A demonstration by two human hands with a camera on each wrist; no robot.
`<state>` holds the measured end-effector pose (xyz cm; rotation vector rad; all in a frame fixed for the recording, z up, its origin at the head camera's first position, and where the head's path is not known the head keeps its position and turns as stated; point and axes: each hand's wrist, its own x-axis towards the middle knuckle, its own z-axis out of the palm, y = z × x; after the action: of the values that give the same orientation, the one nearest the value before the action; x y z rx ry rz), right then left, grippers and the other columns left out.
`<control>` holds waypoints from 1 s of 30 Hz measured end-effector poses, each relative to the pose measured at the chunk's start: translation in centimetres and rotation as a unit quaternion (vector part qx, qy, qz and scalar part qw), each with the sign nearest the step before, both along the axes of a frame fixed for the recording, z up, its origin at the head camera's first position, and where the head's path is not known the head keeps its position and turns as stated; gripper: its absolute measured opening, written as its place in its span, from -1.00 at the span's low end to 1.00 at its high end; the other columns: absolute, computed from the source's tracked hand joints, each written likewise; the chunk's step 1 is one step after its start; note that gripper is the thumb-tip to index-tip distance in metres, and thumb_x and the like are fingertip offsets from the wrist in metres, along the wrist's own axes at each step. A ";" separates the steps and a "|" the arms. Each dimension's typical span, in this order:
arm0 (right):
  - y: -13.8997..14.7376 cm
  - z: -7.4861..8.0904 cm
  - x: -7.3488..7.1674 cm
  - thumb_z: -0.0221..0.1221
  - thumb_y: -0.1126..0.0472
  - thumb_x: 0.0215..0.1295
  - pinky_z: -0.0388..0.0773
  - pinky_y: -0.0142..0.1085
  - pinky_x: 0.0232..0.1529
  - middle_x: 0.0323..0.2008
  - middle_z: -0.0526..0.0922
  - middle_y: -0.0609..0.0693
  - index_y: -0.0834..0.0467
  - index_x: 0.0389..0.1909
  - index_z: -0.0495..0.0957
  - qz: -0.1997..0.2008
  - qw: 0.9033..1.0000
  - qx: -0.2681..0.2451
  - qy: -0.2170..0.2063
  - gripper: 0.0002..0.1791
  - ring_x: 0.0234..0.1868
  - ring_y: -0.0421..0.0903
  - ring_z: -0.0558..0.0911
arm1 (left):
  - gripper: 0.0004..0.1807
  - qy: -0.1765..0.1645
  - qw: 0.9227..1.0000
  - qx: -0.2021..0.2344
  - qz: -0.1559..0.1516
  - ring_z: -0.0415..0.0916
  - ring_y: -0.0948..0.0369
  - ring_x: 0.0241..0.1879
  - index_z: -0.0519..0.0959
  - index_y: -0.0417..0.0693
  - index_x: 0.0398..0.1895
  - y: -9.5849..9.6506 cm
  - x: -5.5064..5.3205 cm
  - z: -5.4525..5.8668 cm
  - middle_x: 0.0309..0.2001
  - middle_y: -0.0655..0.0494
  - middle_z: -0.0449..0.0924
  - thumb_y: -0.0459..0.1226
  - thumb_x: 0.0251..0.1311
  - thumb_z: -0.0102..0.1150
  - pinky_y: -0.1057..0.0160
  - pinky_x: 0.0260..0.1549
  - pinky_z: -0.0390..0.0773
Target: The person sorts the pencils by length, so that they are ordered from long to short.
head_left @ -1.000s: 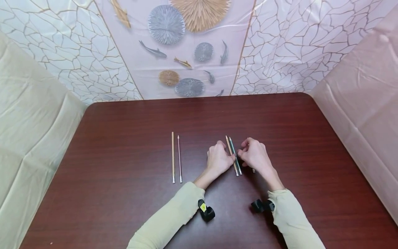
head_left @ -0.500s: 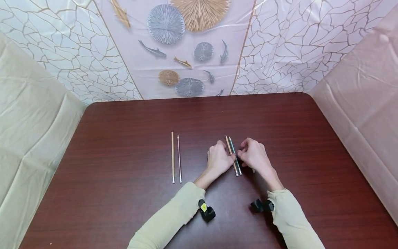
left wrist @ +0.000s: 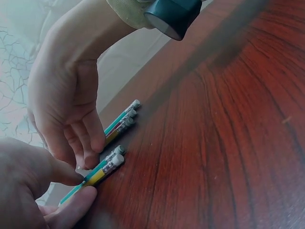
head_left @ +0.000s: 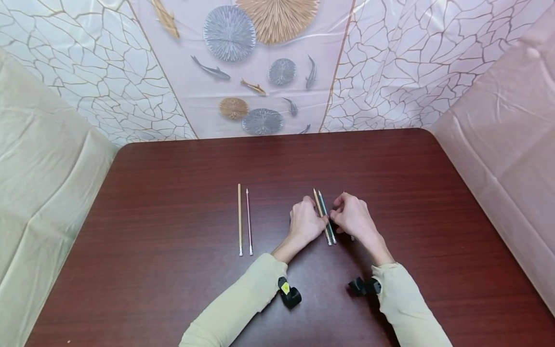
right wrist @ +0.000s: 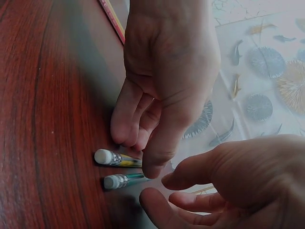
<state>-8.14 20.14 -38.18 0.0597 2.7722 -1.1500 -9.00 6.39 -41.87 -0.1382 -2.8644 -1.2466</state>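
Note:
In the head view my left hand (head_left: 305, 221) is right of the table's middle, its thumb and fingers on either side of a yellow pencil (head_left: 318, 202) and a green pencil (head_left: 323, 202). It pinches this pair, which lie side by side with white erasers toward me. My right hand (head_left: 356, 218) hovers just right of the pair with fingers loosely bent and nothing between thumb and index. Its fingertips are close beside another group of pencils (left wrist: 125, 118), seen in the left wrist view with their eraser ends out. In the head view that hand mostly hides them.
Left of my hands, a pale yellow pencil (head_left: 240, 219) and a thinner pink pencil (head_left: 249, 221) lie almost parallel. The dark red-brown wooden table (head_left: 173, 202) ends at a patterned curtain (head_left: 260, 72) behind, with plain fabric at both sides. A black camera sits on each wrist.
Both hands and the pencils keep nearly the same places. The head view has drifted very slightly.

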 end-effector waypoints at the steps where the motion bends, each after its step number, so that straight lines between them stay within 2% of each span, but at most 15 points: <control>1: 0.0 0.0 0.0 0.19 0.39 0.19 0.55 -0.24 -0.67 -0.42 0.66 0.17 0.40 -0.15 0.48 0.000 1.000 0.001 -0.001 -0.76 -0.69 -0.03 0.66 | -0.61 0.000 1.000 -0.001 0.000 0.62 -0.09 -0.31 0.54 -0.20 -0.26 0.0 0.0 0.0 -0.49 0.06 0.57 -0.23 -0.10 0.51 0.04 -0.28 0.58; 8: -0.1 -0.2 -0.1 0.19 0.40 0.17 0.57 -0.25 -0.67 -0.44 0.67 0.17 0.41 -0.17 0.48 0.004 1.000 -0.001 0.002 -0.77 -0.69 -0.02 0.66 | -0.60 0.009 1.000 -0.007 -0.001 0.63 -0.09 -0.32 0.54 -0.19 -0.29 0.0 -0.2 -0.2 -0.47 0.02 0.59 -0.20 -0.10 0.53 0.03 -0.28 0.57; 15: -0.3 -0.1 -0.2 0.21 0.37 0.14 0.56 -0.26 -0.62 -0.47 0.69 0.14 0.39 -0.18 0.49 0.011 0.999 0.032 0.011 -0.76 -0.71 -0.07 0.65 | -0.62 -0.007 1.000 -0.008 -0.005 0.63 -0.10 -0.30 0.52 -0.16 -0.29 0.0 -0.3 -0.2 -0.45 0.01 0.59 -0.25 -0.14 0.51 0.01 -0.27 0.56; 18: -0.4 -0.1 -0.3 0.23 0.36 0.14 0.61 -0.19 -0.51 -0.50 0.69 0.10 0.39 -0.19 0.50 0.015 0.999 0.047 0.016 -0.76 -0.73 -0.11 0.63 | -0.66 -0.003 1.000 -0.019 -0.011 0.63 -0.09 -0.33 0.49 -0.13 -0.36 -0.1 -0.3 -0.1 -0.51 0.05 0.53 -0.27 -0.15 0.47 0.01 -0.28 0.57; 21: -0.5 -0.2 -0.5 0.26 0.35 0.12 0.61 -0.05 -0.31 -0.53 0.69 0.06 0.37 -0.21 0.51 0.021 0.997 0.072 0.027 -0.76 -0.70 -0.12 0.63 | -0.68 0.000 0.999 -0.028 -0.018 0.62 -0.09 -0.36 0.44 -0.08 -0.43 -0.1 -0.3 0.1 -0.57 0.09 0.46 -0.28 -0.15 0.45 0.00 -0.30 0.56; 24: -0.6 -0.3 -0.7 0.28 0.33 0.10 0.57 0.05 -0.19 -0.55 0.67 0.03 0.36 -0.24 0.53 0.026 0.994 0.097 0.041 -0.76 -0.59 -0.03 0.65 | -0.69 -0.001 0.999 -0.042 -0.026 0.62 -0.09 -0.35 0.42 -0.06 -0.46 -0.1 -0.4 0.2 -0.56 0.10 0.44 -0.27 -0.14 0.43 0.00 -0.29 0.56; 30: -0.8 -0.5 -0.7 0.32 0.32 0.03 0.55 0.08 -0.22 -0.56 0.63 0.06 0.34 -0.33 0.54 0.031 0.991 0.116 0.062 -0.78 -0.42 0.18 0.64 | -0.71 0.000 0.997 -0.069 -0.040 0.63 -0.11 -0.33 0.45 -0.11 -0.44 0.0 -0.3 0.4 -0.47 0.01 0.50 -0.28 -0.15 0.40 0.00 -0.28 0.58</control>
<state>-8.88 19.34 -38.69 -0.0750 2.9820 -0.8400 -9.32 6.36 -41.48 -0.2561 -2.9708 -1.0593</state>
